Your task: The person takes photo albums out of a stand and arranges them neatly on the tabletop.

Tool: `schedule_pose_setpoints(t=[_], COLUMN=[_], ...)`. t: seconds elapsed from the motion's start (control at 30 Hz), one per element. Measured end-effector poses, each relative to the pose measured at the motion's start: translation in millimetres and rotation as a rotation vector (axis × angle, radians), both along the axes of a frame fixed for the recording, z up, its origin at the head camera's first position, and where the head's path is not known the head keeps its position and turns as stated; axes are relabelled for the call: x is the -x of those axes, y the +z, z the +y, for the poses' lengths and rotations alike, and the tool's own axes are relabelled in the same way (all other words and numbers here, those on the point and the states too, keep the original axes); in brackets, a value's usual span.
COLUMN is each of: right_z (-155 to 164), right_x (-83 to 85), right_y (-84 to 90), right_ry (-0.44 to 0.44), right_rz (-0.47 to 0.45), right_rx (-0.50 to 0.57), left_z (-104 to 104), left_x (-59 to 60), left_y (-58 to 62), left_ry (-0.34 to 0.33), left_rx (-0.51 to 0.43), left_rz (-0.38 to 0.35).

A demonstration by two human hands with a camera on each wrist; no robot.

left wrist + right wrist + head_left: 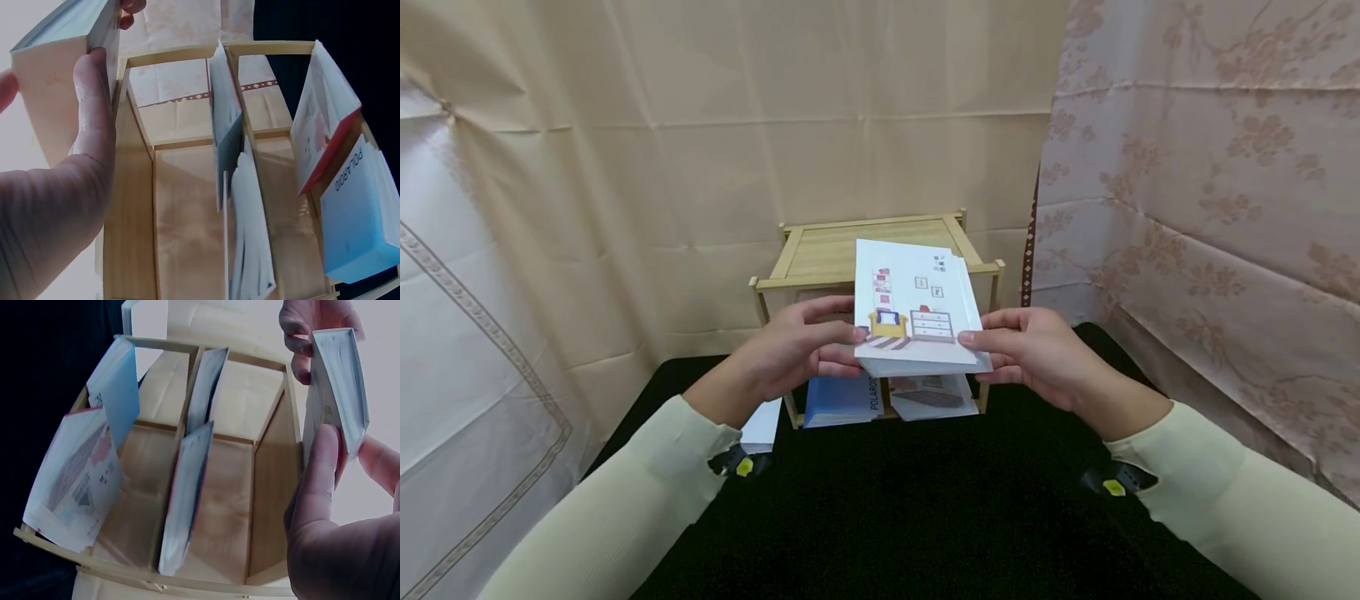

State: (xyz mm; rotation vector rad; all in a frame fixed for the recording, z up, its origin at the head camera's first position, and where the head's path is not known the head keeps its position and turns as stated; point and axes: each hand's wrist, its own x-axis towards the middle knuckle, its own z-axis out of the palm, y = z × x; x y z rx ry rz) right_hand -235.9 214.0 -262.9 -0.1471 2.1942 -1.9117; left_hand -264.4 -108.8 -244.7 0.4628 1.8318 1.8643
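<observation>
Item under inspection: one book point(917, 279), white-covered, with a drawing of a yellow seat and a chest of drawers. It is held up between both hands, in front of the rack point(865, 250), and hides part of its top; whether book and rack touch cannot be told. A blue book point(838, 400) and a second, pale one stand lower down, in the rack.

Handling, in my judgement: light to moderate in weight, with covers firm enough to keep their shape and softer pages between (the right wrist view shows slight gaps among them). The smooth cover may slide a little under a dry thumb. Breakage is unlikely; bent corners are the likelier damage. Best hold is at both side edges, low down, clamping both covers together so that the pages cannot fan.

Left hand point(786, 346): pinches the left edge, thumb at the front, fingers behind and below; the gap between them is no wider than the book's thickness. Right hand point(1037, 354): matching pinch on the lower right edge, thumb on the front cover. Both forearms reach forward and inward from the lower corners, and the book leans back, its drawing facing upward.
</observation>
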Motion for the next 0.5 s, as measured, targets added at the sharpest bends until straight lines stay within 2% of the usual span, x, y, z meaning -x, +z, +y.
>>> schedule_pose_setpoints(t=[0.27,0.4,0.5], right_z=[-2.2,-7.3,-11.6], right_x=[-14.5,-22.3,-30.0], right_y=[-22.8,-34.9,-44.4], right_ry=[0.016,0.025,0.044], right_rz=[0.028,0.031,0.011], right_rx=[-0.003,0.014,0.016], left_z=[-9.7,-19.2,-27.4], left_x=[-11.3,-14.4,-16.9], left_y=[-19.1,-29.8,-40.8], left_ry=[-0.015,-0.067,-0.136], left_rx=[0.046,0.063,0.073], left_rz=[0.002,0.012,-0.018])
